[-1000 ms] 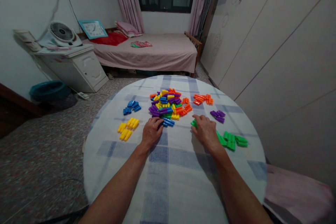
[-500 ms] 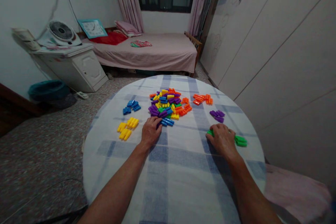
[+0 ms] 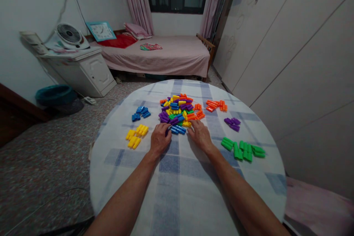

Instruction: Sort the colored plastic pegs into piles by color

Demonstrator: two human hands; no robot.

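Observation:
A mixed pile of small plastic connector pieces (image 3: 177,108) in several colours lies mid-table. My left hand (image 3: 160,138) rests at the pile's near left edge, fingers curled and thumb close to them; a dark bluish bit shows between, too small to name. Beside that thumb lie blue pieces (image 3: 177,129). My right hand (image 3: 200,135) is at the pile's near right edge, fingers apart and reaching toward yellow pieces (image 3: 187,124), with nothing visible in it. Whether its fingertips touch them I cannot tell. Farther right are green pieces (image 3: 243,150) in a loose row.
Sorted groups lie around the pile: blue pieces (image 3: 141,113) and yellow pieces (image 3: 136,135) on the left, orange pieces (image 3: 216,105) and purple pieces (image 3: 232,123) on the right. A checked cloth covers the round table (image 3: 168,199). Beyond stands a bed (image 3: 177,51); a wardrobe (image 3: 290,62) is at right.
My right hand has left the green pieces and moved left to the pile, uncovering the whole green group. My left hand stays at the pile's edge. The view has shifted slightly.

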